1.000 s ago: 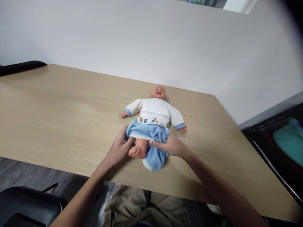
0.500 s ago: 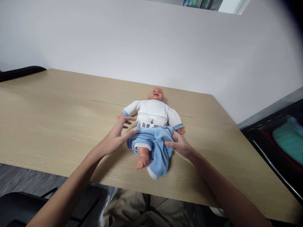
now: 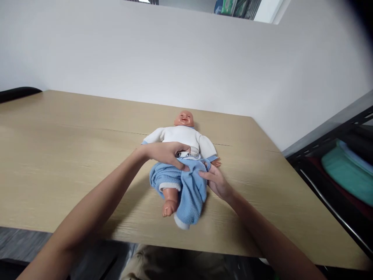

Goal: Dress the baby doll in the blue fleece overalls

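Observation:
A baby doll (image 3: 181,135) in a white top with blue cuffs lies on its back, head toward the wall. Blue fleecy pants (image 3: 190,192) with white cuffs cover its hips; one bare foot pokes out of a cuff, while the other pant leg lies flat with no foot showing. Across the doll's waist, my left hand (image 3: 169,152) pinches the front of the waistband between thumb and fingers. My right hand (image 3: 217,182) grips the waistband at its right side. Between my hands a patterned white diaper (image 3: 183,154) shows in part.
The doll lies on a light wooden table (image 3: 87,155) set against a white wall (image 3: 145,54). To the right stands a black rack (image 3: 309,171) with a teal item (image 3: 346,171) on it. A black chair back (image 3: 20,93) shows at the far left.
My left hand has moved right, from the pants' left edge to the middle of the waistband, and closed on it. My right hand keeps hold of the right side. The view has shifted slightly.

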Motion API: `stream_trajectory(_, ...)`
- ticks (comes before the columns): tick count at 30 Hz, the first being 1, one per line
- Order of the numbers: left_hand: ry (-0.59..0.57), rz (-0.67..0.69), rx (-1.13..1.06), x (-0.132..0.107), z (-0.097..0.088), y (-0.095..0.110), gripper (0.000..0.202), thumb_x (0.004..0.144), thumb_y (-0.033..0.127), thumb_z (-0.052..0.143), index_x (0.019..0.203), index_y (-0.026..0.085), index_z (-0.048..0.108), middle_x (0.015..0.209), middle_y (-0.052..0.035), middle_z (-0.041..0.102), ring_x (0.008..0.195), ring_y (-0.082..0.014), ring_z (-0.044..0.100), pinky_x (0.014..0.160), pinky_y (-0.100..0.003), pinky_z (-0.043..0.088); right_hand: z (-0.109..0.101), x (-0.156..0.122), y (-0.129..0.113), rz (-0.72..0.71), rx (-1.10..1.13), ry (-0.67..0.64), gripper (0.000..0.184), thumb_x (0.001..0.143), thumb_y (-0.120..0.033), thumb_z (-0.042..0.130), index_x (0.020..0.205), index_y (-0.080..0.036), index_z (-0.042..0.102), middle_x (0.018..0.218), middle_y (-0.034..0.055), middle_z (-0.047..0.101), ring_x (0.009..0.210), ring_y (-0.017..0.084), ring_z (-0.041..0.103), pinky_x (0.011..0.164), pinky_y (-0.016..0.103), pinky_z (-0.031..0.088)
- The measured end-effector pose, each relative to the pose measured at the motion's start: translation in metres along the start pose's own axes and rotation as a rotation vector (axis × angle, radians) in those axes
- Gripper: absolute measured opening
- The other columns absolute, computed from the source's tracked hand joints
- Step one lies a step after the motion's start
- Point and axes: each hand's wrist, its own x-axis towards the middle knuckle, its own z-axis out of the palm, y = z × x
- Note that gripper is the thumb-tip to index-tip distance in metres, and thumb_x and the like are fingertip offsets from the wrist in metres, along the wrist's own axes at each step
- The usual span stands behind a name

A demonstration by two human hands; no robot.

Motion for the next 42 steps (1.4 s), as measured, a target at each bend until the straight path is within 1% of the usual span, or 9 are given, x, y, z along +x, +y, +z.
stream_trajectory(5, -0.036, 0.107, -0.202, 0.015, 0.008, -0.015, 0.039, 0.08, 0.044, 0.084, 0.098, 0.02, 0.06, 0.091, 0.0019, 0.057, 0.085, -0.0179, 0.055, 0.077, -0.028, 0.042, -0.013, -0.004, -0.001, 0.062, -0.212, -0.191, 0.05, 0.085, -0.046, 0.089, 0.126, -0.023, 0.071, 0.124, 0.0043, 0.074, 0.111, 0.021, 0.068, 0.104, 0.035, 0.053)
stream_trajectory(10, -0.078, 0.085, -0.208, 0.015, 0.011, -0.015, 0.04, 0.082, 0.043, 0.083, 0.112, 0.021, 0.067, 0.106, -0.0018, 0.068, 0.101, -0.0234, 0.064, 0.087, -0.029, 0.048, -0.012, -0.012, -0.022, 0.156, -0.338, -0.379, 0.039, 0.089, -0.047, 0.085, 0.115, -0.019, 0.075, 0.109, 0.0031, 0.075, 0.099, 0.019, 0.068, 0.094, 0.033, 0.056)
stream_trajectory(18, -0.386, 0.176, -0.304, 0.016, 0.012, -0.014, 0.032, 0.083, 0.048, 0.086, 0.096, 0.02, 0.076, 0.093, -0.0002, 0.077, 0.088, -0.0234, 0.071, 0.079, -0.03, 0.055, -0.024, -0.017, -0.018, 0.07, -0.23, -0.069, 0.035, 0.093, -0.059, 0.076, 0.1, -0.025, 0.074, 0.09, 0.0008, 0.065, 0.082, 0.019, 0.061, 0.077, 0.031, 0.055)
stream_trajectory(22, -0.321, 0.191, -0.346, 0.016, 0.012, -0.019, 0.035, 0.089, 0.044, 0.082, 0.116, 0.023, 0.077, 0.116, -0.0027, 0.08, 0.11, -0.0273, 0.073, 0.098, -0.034, 0.058, -0.019, -0.02, -0.027, 0.127, -0.227, -0.254, 0.053, 0.092, -0.059, 0.078, 0.133, -0.028, 0.069, 0.115, 0.0052, 0.072, 0.102, 0.024, 0.068, 0.09, 0.035, 0.059)
stream_trajectory(26, -0.245, 0.165, -0.332, 0.017, 0.012, -0.019, 0.033, 0.092, 0.045, 0.08, 0.116, 0.023, 0.076, 0.116, -0.0032, 0.08, 0.11, -0.0267, 0.073, 0.098, -0.033, 0.058, -0.007, -0.026, -0.046, 0.204, -0.242, -0.46, 0.071, 0.085, -0.049, 0.089, 0.146, -0.029, 0.061, 0.132, 0.0076, 0.071, 0.122, 0.029, 0.069, 0.104, 0.043, 0.058)
stream_trajectory(31, -0.411, 0.183, -0.389, 0.017, 0.015, -0.023, 0.035, 0.083, 0.051, 0.087, 0.095, 0.02, 0.078, 0.092, -0.002, 0.08, 0.086, -0.0231, 0.073, 0.077, -0.028, 0.061, -0.008, -0.027, -0.038, 0.187, -0.13, -0.298, 0.046, 0.085, -0.057, 0.087, 0.115, -0.025, 0.073, 0.102, 0.0025, 0.073, 0.089, 0.02, 0.069, 0.085, 0.033, 0.058)
stream_trajectory(35, -0.489, 0.151, -0.5, 0.017, 0.018, -0.026, 0.038, 0.075, 0.05, 0.093, 0.095, 0.02, 0.082, 0.093, -0.0033, 0.082, 0.087, -0.0256, 0.075, 0.08, -0.032, 0.065, -0.01, -0.024, -0.024, 0.207, 0.039, -0.115, 0.051, 0.077, -0.067, 0.089, 0.103, -0.026, 0.071, 0.086, -0.0009, 0.065, 0.073, 0.016, 0.06, 0.072, 0.028, 0.054)
stream_trajectory(39, -0.398, 0.165, -0.538, 0.018, 0.02, -0.031, 0.041, 0.077, 0.05, 0.092, 0.105, 0.02, 0.084, 0.106, -0.0044, 0.084, 0.101, -0.0276, 0.077, 0.096, -0.035, 0.064, -0.008, -0.023, -0.024, 0.251, 0.075, -0.17, 0.05, 0.082, -0.063, 0.087, 0.108, -0.024, 0.071, 0.09, 0.0008, 0.069, 0.076, 0.015, 0.062, 0.073, 0.026, 0.055)
stream_trajectory(42, -0.32, 0.181, -0.514, 0.018, 0.021, -0.035, 0.037, 0.08, 0.047, 0.09, 0.105, 0.021, 0.084, 0.11, -0.0059, 0.084, 0.106, -0.0289, 0.077, 0.105, -0.038, 0.061, -0.008, -0.025, -0.028, 0.209, 0.012, -0.339, 0.051, 0.085, -0.064, 0.084, 0.11, -0.02, 0.072, 0.097, 0.0034, 0.073, 0.084, 0.017, 0.068, 0.078, 0.026, 0.058)
